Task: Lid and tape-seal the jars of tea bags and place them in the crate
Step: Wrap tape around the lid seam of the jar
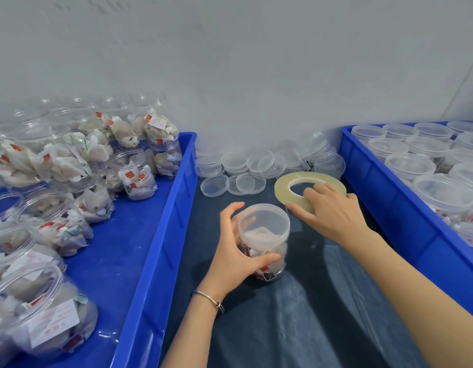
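1. Head view, centre: a clear jar (264, 243) of tea bags stands upright on the dark cloth (296, 314) that covers the work surface. A translucent lid (263, 218) sits on its mouth.
2. The left hand (236, 257) is wrapped round the jar's near and left side, with the thumb across the front of the body and the fingers curled behind the rim. A thin bracelet (210, 297) circles that wrist.
3. The right hand (329, 208) lies on the roll of clear tape (308, 188), just behind and to the right of the jar. Its fingers curl over the near edge of the ring, with one fingertip at the hole, and the thumb points toward the jar's lid. The roll lies flat on the cloth.
4. Behind the jar, against the wall, is a heap of loose lids (256, 168), some stacked and some lying singly.
5. On the left, a blue crate (161, 235) holds many open jars (134, 179) stuffed with tea bags, none of them lidded.
6. On the right, a second blue crate (394, 197) holds rows of lidded jars (410, 164) packed close together.
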`<state>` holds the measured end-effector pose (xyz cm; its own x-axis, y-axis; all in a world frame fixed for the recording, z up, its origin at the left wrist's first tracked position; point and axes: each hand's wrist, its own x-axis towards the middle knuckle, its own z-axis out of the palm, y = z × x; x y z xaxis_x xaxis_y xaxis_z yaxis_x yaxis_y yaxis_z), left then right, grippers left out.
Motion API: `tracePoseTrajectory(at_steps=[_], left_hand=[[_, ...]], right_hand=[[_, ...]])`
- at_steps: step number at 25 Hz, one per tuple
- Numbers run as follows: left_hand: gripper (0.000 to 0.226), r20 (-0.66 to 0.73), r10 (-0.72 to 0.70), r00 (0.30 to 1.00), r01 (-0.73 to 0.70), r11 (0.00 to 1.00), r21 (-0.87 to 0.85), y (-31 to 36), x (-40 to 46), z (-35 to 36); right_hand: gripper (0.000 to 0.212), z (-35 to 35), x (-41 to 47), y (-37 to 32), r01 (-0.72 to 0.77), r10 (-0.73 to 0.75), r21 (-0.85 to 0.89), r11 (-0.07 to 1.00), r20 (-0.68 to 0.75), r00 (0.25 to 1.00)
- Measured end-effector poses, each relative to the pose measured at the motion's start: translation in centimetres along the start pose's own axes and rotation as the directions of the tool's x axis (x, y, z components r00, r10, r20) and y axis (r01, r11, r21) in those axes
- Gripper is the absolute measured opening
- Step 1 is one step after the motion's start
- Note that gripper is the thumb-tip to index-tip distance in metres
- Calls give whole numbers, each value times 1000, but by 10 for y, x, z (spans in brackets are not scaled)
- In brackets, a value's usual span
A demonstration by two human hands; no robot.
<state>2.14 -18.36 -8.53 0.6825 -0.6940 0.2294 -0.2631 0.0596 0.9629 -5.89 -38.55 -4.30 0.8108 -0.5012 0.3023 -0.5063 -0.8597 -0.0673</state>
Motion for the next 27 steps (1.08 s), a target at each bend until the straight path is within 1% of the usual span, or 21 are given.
tracePoseTrajectory(at_steps=[1,3,4,7,8,9,10,11,12,14,15,16,18,21,23,24,26,27], left_hand=[[92,19,-24,1000,24,999,24,3,1,-4],[88,46,-44,998,38,991,127,12,4,-12],[86,29,-46,999,40,984,171,15,3,-14],[78,-117,-28,993,60,959,276,22,-6,-12],[76,-144,-23,989,68,945,319,24,-9,-6],[79,-157,-30,987,85,931,355,27,-11,3],[88,-173,-33,984,98,918,384,28,-11,14],[95,-209,-29,977,112,910,398,27,-8,24],[96,-266,-18,964,125,912,391,28,-5,33],[82,-379,29,925,102,941,322,27,3,39],[76,-401,50,915,76,954,291,24,7,37],[71,-396,64,916,52,960,276,21,9,32],[69,-338,72,938,27,960,279,17,13,19],[69,-269,79,960,1,959,285,16,13,8],[70,-249,69,966,-2,965,261,17,14,6],[70,-233,63,970,-4,969,246,18,15,5],[69,-172,55,984,-17,977,211,19,14,2],[70,-119,51,992,-28,982,189,19,13,1]], right_hand=[[52,0,-1,0,2,-2,-2,1000,1,1000],[54,-2,-3,1,-8,8,-10,1000,4,1000],[55,-4,-5,2,-18,18,-11,1000,8,1000],[52,-8,-13,3,-48,48,10,999,41,998],[48,-10,-16,2,-53,52,21,998,63,997],[42,-12,-19,1,-54,50,41,998,91,995],[36,-15,-21,1,-49,41,65,997,123,992],[31,-18,-23,0,-38,24,86,996,156,988],[28,-23,-24,1,-20,3,91,996,183,983],[26,-32,-26,7,41,-50,47,998,202,978],[26,-35,-27,12,84,-82,-1,996,200,976],[28,-39,-27,18,135,-120,-60,989,199,973],[35,-45,-28,31,231,-197,-149,961,214,957],[55,-48,-28,42,318,-271,-205,926,225,936],[68,-46,-28,48,312,-269,-221,924,206,941],[71,-47,-27,51,291,-252,-230,929,183,950],[71,-49,-25,56,249,-220,-253,935,138,966],[70,-50,-24,58,237,-212,-263,935,119,970]])
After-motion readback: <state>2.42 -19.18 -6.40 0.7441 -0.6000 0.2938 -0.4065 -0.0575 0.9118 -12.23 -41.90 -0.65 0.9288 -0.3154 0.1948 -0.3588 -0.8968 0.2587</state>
